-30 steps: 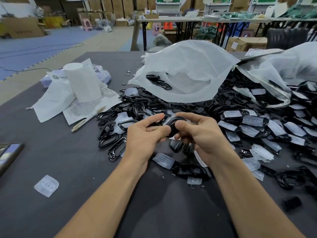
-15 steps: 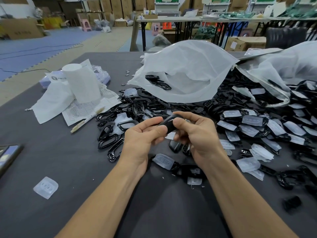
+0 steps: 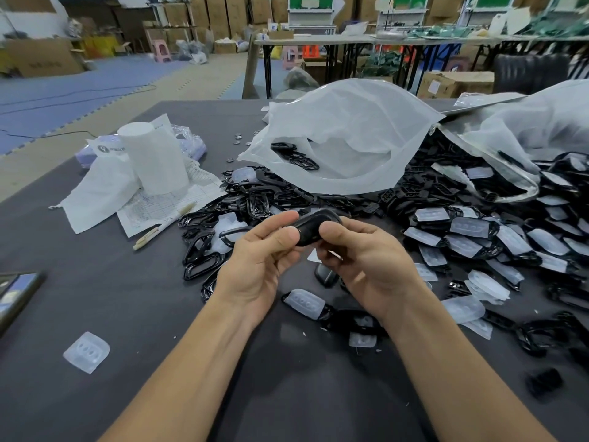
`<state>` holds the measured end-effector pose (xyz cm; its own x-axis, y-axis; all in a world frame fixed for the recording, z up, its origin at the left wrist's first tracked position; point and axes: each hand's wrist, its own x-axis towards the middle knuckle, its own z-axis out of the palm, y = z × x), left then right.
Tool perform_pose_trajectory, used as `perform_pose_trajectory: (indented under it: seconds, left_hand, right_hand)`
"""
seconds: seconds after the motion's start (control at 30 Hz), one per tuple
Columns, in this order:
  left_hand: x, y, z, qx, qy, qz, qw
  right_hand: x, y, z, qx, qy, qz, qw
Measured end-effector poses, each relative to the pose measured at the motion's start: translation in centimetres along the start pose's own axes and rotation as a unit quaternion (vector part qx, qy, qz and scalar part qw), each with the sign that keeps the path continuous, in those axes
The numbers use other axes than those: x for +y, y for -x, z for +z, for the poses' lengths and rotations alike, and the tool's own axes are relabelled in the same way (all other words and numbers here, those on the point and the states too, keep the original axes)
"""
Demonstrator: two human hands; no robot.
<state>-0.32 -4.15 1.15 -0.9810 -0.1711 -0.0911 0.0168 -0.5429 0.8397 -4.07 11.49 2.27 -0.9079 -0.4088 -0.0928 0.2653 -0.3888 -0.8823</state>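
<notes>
Step in hand, as judged: one black oval plastic shell (image 3: pixel 314 229) is being checked or pressed together by hand. It is held in the air above the dark grey desk (image 3: pixel 95 282), near the centre of the scene, on the near side of the heap of black plastic frames (image 3: pixel 255 199).

Left hand (image 3: pixel 258 260): narrow grip. Thumb and forefinger pinch the left end of the shell; the remaining fingers are curled beneath it.

Right hand (image 3: pixel 366 260): narrow grip. The thumb presses the right end of the shell from the near side and the fingers wrap behind it. Whether this hand also holds a second small piece cannot be told.

Next move, as judged: it calls for steady, even pressure from both thumbs so the shell does not twist, and then a clear spot on the desk for setting it down.

Also noted: translucent white rubber pads (image 3: pixel 468 226) spread to the right, a single such pad (image 3: pixel 86 352) at near left, and a white plastic bag (image 3: pixel 347 135) lying open at the far side.
</notes>
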Motion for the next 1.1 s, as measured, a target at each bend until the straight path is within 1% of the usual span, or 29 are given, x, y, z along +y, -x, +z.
perform_pose_trajectory:
  seconds: [0.07,0.1,0.17,0.2,0.23,0.3,0.33,0.37,0.4,0.43,0.47,0.5,0.57,0.63,0.67,0.7,0.77,0.8,0.9,0.97,1.0,1.03,1.07,1.1]
  left_hand:
    - [-0.1,0.0,0.0,0.01,-0.025,-0.005,1.0]
    - [-0.3,0.0,0.2,0.026,-0.052,-0.012,0.998]
    - [-0.9,-0.1,0.5,0.069,-0.107,-0.029,0.992]
    - [-1.1,-0.1,0.7,0.081,-0.117,-0.039,0.989]
    - [-1.2,0.0,0.8,0.08,-0.107,-0.054,0.99]
    - [-1.1,0.1,0.9,0.067,-0.049,-0.077,0.994]
    - [-1.0,0.0,0.9,0.066,-0.034,-0.075,0.994]
    - [-0.8,0.0,0.7,0.071,-0.036,-0.068,0.995]
    - [-0.8,-0.1,0.6,0.081,-0.048,-0.058,0.994]
    - [-0.7,-0.2,0.4,0.091,-0.061,-0.045,0.993]
    - [-0.7,-0.2,0.3,0.1,-0.072,-0.032,0.992]
    - [-0.7,-0.3,0.3,0.109,-0.08,-0.018,0.991]
    - [-0.5,-0.7,0.1,0.14,-0.092,0.002,0.986]
    - [-0.3,-1.1,-0.4,0.182,-0.095,0.007,0.979]
    - [-0.3,-1.3,-0.7,0.198,-0.103,0.006,0.975]
    - [-0.4,-1.5,-0.9,0.208,-0.118,0.006,0.971]
    - [-0.5,-1.6,-1.1,0.214,-0.142,0.009,0.966]
    - [-0.6,-1.7,-1.1,0.211,-0.143,0.013,0.967]
    - [-0.8,-1.7,-1.1,0.199,-0.154,0.024,0.968]
    - [-0.8,-1.6,-1.2,0.188,-0.169,0.032,0.967]
    - [-0.8,-1.5,-1.2,0.184,-0.174,0.034,0.967]
    - [-0.8,-1.5,-1.1,0.182,-0.178,0.035,0.966]
    - [-0.8,-1.5,-1.2,0.181,-0.181,0.034,0.966]
    - [-0.8,-1.4,-1.2,0.18,-0.183,0.033,0.966]
  right_hand:
    - [0.0,-0.2,-0.2,0.01,0.012,-0.02,1.0]
    - [0.0,-0.3,-0.4,0.021,0.042,-0.039,0.998]
    - [-0.1,-0.5,-0.7,0.055,0.149,-0.099,0.982]
    - [-0.1,-0.5,-0.7,0.077,0.222,-0.142,0.962]
    - [0.1,-0.5,-0.8,0.094,0.3,-0.192,0.93]
    - [0.6,-0.4,-0.6,0.087,0.441,-0.301,0.841]
    - [0.8,-0.3,-0.5,0.074,0.49,-0.343,0.798]
    - [1.0,-0.3,-0.5,0.058,0.524,-0.361,0.769]
    - [1.0,-0.2,-0.5,0.041,0.546,-0.353,0.759]
    - [0.9,-0.2,-0.6,0.027,0.557,-0.328,0.762]
    - [0.8,-0.1,-0.6,0.023,0.556,-0.301,0.774]
    - [0.8,-0.1,-0.6,0.038,0.548,-0.279,0.788]
    - [0.7,-0.1,-0.9,0.119,0.528,-0.252,0.802]
    - [0.6,-0.3,-1.5,0.203,0.529,-0.226,0.793]
    - [0.5,-0.4,-1.8,0.221,0.533,-0.207,0.79]
    - [0.5,-0.6,-1.9,0.22,0.538,-0.185,0.793]
    - [0.5,-0.8,-1.5,0.19,0.555,-0.134,0.799]
    - [0.6,-0.9,-1.1,0.17,0.575,-0.111,0.792]
    - [1.1,-1.1,-0.6,0.127,0.649,-0.068,0.747]
    - [1.3,-1.3,-0.6,0.136,0.667,-0.082,0.728]
    - [1.4,-1.4,-0.7,0.148,0.665,-0.1,0.725]
    - [1.5,-1.4,-0.8,0.164,0.652,-0.119,0.73]
    - [1.6,-1.5,-0.9,0.182,0.618,-0.132,0.753]
    - [1.6,-1.6,-0.9,0.199,0.558,-0.138,0.794]
